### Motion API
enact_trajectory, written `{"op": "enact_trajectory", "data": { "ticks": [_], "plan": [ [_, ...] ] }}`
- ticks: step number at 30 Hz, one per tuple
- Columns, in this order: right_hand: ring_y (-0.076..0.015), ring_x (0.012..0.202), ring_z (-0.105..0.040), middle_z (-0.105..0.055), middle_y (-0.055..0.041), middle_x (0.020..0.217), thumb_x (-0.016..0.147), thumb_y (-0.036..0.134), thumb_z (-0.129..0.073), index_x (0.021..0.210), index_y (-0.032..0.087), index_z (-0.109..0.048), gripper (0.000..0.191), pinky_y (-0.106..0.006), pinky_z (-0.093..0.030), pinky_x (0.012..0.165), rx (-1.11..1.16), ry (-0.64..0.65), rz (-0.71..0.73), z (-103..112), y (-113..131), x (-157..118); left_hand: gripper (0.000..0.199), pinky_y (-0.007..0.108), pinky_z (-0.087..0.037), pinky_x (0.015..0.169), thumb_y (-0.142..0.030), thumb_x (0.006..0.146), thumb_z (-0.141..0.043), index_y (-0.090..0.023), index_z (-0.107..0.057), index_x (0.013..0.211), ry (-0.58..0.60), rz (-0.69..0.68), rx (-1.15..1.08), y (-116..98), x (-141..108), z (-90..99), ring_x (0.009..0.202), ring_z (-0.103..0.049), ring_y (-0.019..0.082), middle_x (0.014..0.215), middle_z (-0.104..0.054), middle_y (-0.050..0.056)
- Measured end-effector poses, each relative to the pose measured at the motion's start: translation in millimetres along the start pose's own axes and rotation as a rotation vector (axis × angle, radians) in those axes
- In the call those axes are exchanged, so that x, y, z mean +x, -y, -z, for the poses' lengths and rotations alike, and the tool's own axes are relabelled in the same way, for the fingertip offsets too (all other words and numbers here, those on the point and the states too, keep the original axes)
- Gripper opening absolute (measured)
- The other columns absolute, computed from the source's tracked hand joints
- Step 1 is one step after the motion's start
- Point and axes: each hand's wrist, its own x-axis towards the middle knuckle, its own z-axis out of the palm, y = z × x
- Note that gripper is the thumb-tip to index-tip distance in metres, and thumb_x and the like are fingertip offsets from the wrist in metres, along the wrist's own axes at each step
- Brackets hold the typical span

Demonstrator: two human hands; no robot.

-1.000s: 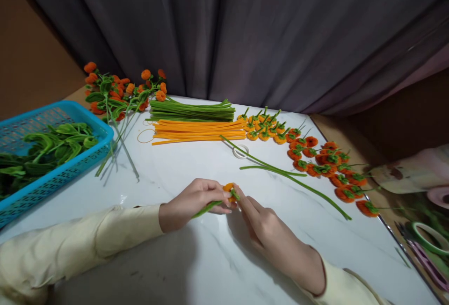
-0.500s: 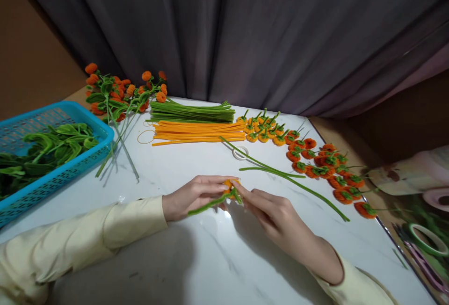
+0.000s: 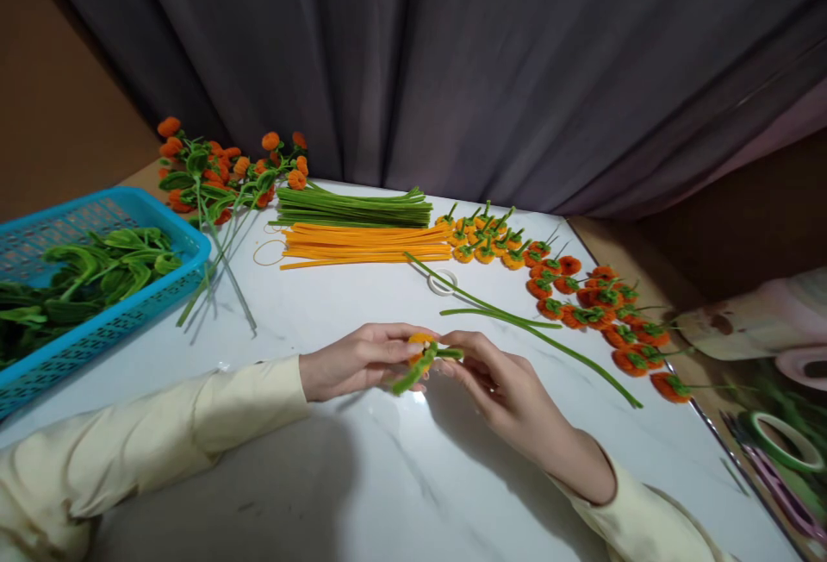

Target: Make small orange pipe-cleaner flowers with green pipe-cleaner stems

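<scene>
Near the middle of the white table point(image 3: 297, 476), my left hand point(image 3: 362, 359) pinches a small yellow-orange pumpkin-like piece point(image 3: 421, 340) between thumb and fingers. A fuzzy green stem point(image 3: 413, 374) crosses the front of that piece, one end pointing down left and the other to the right. My right hand point(image 3: 500, 377) is closed at the right side, its thumb and fingertips on the green stem. Behind my hands lie a bundle of orange stems point(image 3: 365, 243) and, farther back, a bundle of green stems point(image 3: 355, 206).
A blue basket point(image 3: 148, 303) with green leaves stands left, orange flowers point(image 3: 242, 167) behind it. Yellow pumpkins point(image 3: 484, 252) and orange pumpkins point(image 3: 600, 295) line the right. Loose green stems point(image 3: 549, 334), a white tape roll point(image 3: 443, 283), green tape point(image 3: 785, 441) and pink-handled scissors point(image 3: 785, 493) lie about.
The green stem has swung round, its free end now nearer my right hand and pointing down. My right hand's fingers have bent more and moved slightly off the orange piece onto the stem.
</scene>
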Motion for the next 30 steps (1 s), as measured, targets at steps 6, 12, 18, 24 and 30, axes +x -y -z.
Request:
{"op": "enact_trajectory", "data": {
  "ticks": [6,12,18,24,30],
  "plan": [
    [-0.0125,0.066,-0.059,-0.065,-0.0071,0.089,0.090,0.023,-0.049,0.099,0.018,-0.060,0.016,-0.022,-0.047,0.058,0.022,-0.156,0.077,-7.0,1.2,0.6,0.027,0.029,-0.047,0.085,-0.028,0.080,-0.064,-0.015,-0.065,0.104,-0.035,0.003,0.019,0.7,0.7,0.4,0.089,-0.062,0.015,0.102,-0.064,0.010],
    [-0.0124,0.062,-0.057,-0.064,-0.0062,0.085,0.088,0.028,-0.053,0.102,0.019,-0.063,0.020,-0.022,-0.047,0.053,0.112,-0.203,-0.015,-12.6,1.2,0.5,0.026,0.032,-0.048,0.085,-0.027,0.078,-0.066,-0.014,-0.065,0.100,-0.055,-0.012,-0.001,-0.3,1.3,-0.2,0.090,-0.063,0.018,0.100,-0.066,0.010],
    [-0.0162,0.078,-0.060,-0.064,-0.0071,0.086,0.088,0.028,-0.054,0.092,0.020,-0.070,0.019,-0.027,-0.050,0.068,0.232,-0.151,-0.010,-9.0,0.7,1.1,0.027,0.029,-0.047,0.084,-0.025,0.076,-0.069,-0.014,-0.064,0.100,-0.056,-0.020,-0.028,1.9,0.5,2.4,0.088,-0.062,0.015,0.100,-0.065,0.009],
    [-0.0156,0.076,-0.058,-0.063,-0.0062,0.087,0.084,0.033,-0.059,0.095,0.024,-0.072,0.019,-0.027,-0.049,0.064,0.446,-0.076,-0.183,-8.2,1.6,2.3,0.026,0.028,-0.048,0.080,-0.028,0.078,-0.067,-0.013,-0.065,0.099,-0.050,-0.009,-0.023,1.5,1.0,1.4,0.081,-0.062,0.014,0.092,-0.065,0.009],
    [-0.0157,0.076,-0.058,-0.062,-0.0057,0.085,0.085,0.030,-0.058,0.095,0.026,-0.073,0.018,-0.028,-0.049,0.064,0.382,-0.110,-0.104,-9.8,-0.1,1.2,0.024,0.025,-0.050,0.076,-0.029,0.080,-0.065,-0.011,-0.065,0.097,-0.033,0.001,-0.026,2.4,1.9,1.0,0.077,-0.061,0.013,0.088,-0.064,0.007]
  ]
}}
